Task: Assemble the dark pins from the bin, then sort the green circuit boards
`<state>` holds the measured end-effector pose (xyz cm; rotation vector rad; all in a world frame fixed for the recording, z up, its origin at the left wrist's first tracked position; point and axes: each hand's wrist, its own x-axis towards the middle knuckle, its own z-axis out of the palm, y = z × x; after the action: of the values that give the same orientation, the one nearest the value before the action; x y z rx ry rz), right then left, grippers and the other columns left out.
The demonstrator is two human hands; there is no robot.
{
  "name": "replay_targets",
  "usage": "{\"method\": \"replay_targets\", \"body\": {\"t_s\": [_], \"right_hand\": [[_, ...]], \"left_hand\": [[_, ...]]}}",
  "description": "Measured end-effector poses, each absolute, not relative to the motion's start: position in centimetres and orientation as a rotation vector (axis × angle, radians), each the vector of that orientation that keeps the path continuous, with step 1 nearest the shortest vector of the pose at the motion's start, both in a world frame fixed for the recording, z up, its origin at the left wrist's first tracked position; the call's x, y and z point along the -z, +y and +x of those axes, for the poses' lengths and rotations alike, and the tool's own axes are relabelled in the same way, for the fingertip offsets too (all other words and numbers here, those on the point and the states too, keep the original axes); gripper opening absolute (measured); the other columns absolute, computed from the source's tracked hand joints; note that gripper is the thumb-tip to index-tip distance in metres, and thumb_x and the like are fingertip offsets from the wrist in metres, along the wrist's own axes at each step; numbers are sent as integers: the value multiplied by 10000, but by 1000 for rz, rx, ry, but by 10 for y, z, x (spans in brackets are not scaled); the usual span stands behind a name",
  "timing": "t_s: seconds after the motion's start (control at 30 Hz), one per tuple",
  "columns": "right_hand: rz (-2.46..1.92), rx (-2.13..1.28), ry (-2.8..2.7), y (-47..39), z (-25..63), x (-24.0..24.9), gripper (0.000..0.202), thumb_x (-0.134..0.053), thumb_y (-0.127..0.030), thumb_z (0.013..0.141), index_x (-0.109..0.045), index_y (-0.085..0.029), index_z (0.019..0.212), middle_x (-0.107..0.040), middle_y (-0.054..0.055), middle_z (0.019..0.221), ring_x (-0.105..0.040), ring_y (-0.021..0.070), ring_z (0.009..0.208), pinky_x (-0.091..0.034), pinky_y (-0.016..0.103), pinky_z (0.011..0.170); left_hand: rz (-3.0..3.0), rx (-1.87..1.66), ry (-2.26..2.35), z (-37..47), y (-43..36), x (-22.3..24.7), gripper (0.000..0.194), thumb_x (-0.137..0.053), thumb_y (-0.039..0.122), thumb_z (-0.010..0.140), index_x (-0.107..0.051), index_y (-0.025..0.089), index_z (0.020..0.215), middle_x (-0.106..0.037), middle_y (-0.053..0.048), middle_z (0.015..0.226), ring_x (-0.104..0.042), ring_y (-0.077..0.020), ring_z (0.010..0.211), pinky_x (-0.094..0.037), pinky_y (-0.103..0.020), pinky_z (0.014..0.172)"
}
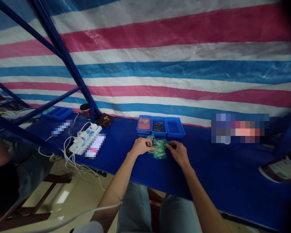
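Observation:
A crinkled, partly clear green plastic bag [160,149] lies on the blue table [126,161], between my two hands. My left hand [142,146] grips its left side with fingers bent together. At the bag's right edge, my right hand [178,151] pinches the plastic between thumb and fingers. What is inside the bag is too small to make out. Just behind it stand three joined blue bins: the left one [138,131] holds a pink item [144,123], the middle one holds dark metal pieces [158,126], and nothing shows in the right one [175,126].
To the left are white power strips [85,139] with tangled cables, a dark packet [106,120] and a dark cup [85,111]. Another cup [281,168] lies at the far right. A blue metal frame [74,71] rises at left, near a seated person [26,168].

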<state>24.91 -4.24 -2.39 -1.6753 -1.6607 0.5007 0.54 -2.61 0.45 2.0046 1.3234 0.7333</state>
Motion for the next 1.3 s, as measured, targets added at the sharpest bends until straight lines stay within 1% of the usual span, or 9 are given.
{"method": "replay_targets", "body": {"t_s": [0.17, 0.33, 0.6, 0.83, 0.9, 1.03, 1.13, 1.23, 1.3], "right_hand": [[-1613, -583, -1529, -43, 253, 24, 385, -654, -539, 752, -703, -171, 852, -710, 81, 779, -620, 221, 677, -462, 331, 657], [-1438, -756, -1316, -46, 261, 22, 372, -736, -497, 723, -686, -159, 871, -700, 64, 803, -621, 204, 706, -482, 318, 684], [-1075, -896, -1052, -41, 241, -2, 282, -808, -374, 725, -665, -179, 872, -649, 5, 793, -588, 149, 705, -462, 254, 668], [-1035, -1049, -1189, -37, 206, -10, 321, -800, -422, 725, -682, -179, 899, -663, 14, 741, -599, 166, 655, -488, 280, 635], [-1053, -1050, -1271, -38, 201, -12, 339, -775, -453, 749, -695, -173, 921, -683, 35, 778, -620, 184, 690, -496, 290, 650], [-1072, -1034, -1395, -41, 196, -16, 388, -726, -487, 797, -700, -167, 1015, -704, 58, 844, -643, 200, 752, -500, 291, 684], [-1144, -1005, -1439, -44, 193, -13, 427, -732, -499, 786, -685, -163, 1044, -704, 56, 831, -637, 199, 722, -485, 279, 642], [-1205, -944, -1528, -46, 192, -9, 349, -672, -512, 834, -665, -164, 811, -661, 32, 689, -597, 180, 624, -437, 262, 573], [-1223, -888, -1577, -46, 191, -9, 388, -628, -514, 866, -595, -178, 675, -600, 11, 592, -549, 162, 560, -397, 254, 537]], "left_hand": [[2045, -752, 1346, 7, -25, -4, 449, -773, 611, 654, -645, 180, 667, -616, 32, 616, -538, -106, 566, -292, -225, 549], [2100, -796, 1434, 7, -24, 0, 446, -718, 615, 719, -626, 180, 688, -540, 44, 575, -478, -98, 538, -264, -226, 543], [2086, -924, 1498, 7, -21, 5, 263, -690, 456, 813, -650, 196, 803, -482, 62, 569, -470, -99, 555, -291, -204, 571], [1925, -1122, 1272, 3, -22, 0, 347, -446, 423, 983, -690, 178, 1002, -606, 7, 649, -545, -133, 605, -384, -225, 639], [1926, -1131, 1213, 3, -23, 0, 350, -488, 437, 964, -695, 157, 939, -596, 5, 638, -524, -130, 590, -378, -226, 622], [1979, -1157, 1213, 5, -23, 0, 408, -570, 450, 917, -619, 142, 653, -509, 20, 571, -427, -107, 547, -324, -227, 575], [1968, -1210, 1201, 6, -23, -2, 419, -558, 434, 925, -592, 143, 626, -511, 15, 582, -428, -108, 562, -320, -231, 582], [1945, -1208, 1210, 6, -25, -4, 446, -522, 457, 938, -574, 145, 623, -507, 12, 590, -419, -110, 570, -320, -233, 585], [1935, -1195, 1215, 5, -26, -5, 453, -519, 471, 936, -552, 147, 620, -481, 19, 585, -397, -107, 568, -315, -231, 582]]}}
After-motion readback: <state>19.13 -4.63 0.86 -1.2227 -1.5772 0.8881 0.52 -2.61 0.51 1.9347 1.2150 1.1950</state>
